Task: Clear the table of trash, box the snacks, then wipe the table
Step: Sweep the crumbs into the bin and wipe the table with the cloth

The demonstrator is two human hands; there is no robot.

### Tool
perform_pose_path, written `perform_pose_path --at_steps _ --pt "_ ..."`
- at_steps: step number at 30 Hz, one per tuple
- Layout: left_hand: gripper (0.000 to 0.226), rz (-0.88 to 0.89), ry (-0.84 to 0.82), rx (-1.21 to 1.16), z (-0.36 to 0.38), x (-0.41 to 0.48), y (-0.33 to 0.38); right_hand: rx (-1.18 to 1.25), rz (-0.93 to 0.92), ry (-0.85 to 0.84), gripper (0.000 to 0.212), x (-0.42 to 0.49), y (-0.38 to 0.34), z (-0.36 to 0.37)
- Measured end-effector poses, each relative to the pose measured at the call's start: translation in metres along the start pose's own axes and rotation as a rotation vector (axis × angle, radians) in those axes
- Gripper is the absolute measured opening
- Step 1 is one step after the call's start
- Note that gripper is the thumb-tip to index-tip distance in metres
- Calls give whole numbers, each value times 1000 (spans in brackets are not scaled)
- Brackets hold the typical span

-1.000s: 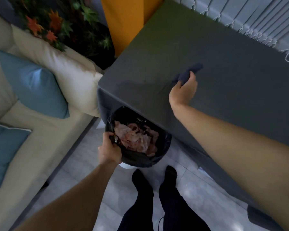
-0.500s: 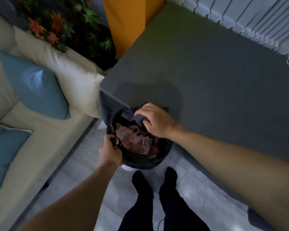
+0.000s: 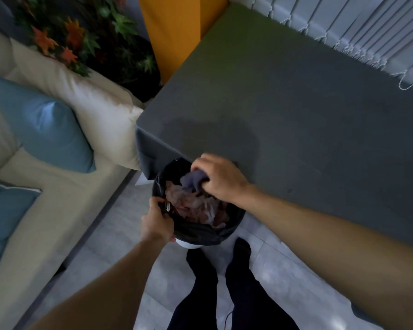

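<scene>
A grey table (image 3: 296, 110) stands bare, its near-left corner over a black-lined bin (image 3: 196, 231) of crumpled pink paper. The right hand (image 3: 221, 178), on the tabletop a second ago, now clutches a grey cloth (image 3: 192, 181) above the bin. The left hand (image 3: 156, 222) still grips the bin's near rim.

Two hands (image 3: 218, 178), one bin (image 3: 196, 231), one cloth (image 3: 192, 181), two blue cushions (image 3: 43, 125).

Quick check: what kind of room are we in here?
Likely a living room or lounge: a cream sofa with blue cushions, a potted plant, window blinds behind the grey table.
</scene>
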State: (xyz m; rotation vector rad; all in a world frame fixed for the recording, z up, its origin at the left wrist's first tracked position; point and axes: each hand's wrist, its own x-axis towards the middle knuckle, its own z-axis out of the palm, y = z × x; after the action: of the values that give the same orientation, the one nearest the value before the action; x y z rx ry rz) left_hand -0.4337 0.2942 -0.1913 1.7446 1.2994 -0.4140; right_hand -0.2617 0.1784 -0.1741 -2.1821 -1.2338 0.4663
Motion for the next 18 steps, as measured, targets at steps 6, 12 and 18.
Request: perform_pose_path --at_steps 6,12,18 --pt "41 -2 -80 23 2 -3 -1 -160 480 590 22 8 43 -29" --pt "42 40 -128 41 15 -4 1 -210 64 155 27 -30 33 -9" --pt "39 75 -150 57 30 -11 6 62 112 343 28 -38 43 -31"
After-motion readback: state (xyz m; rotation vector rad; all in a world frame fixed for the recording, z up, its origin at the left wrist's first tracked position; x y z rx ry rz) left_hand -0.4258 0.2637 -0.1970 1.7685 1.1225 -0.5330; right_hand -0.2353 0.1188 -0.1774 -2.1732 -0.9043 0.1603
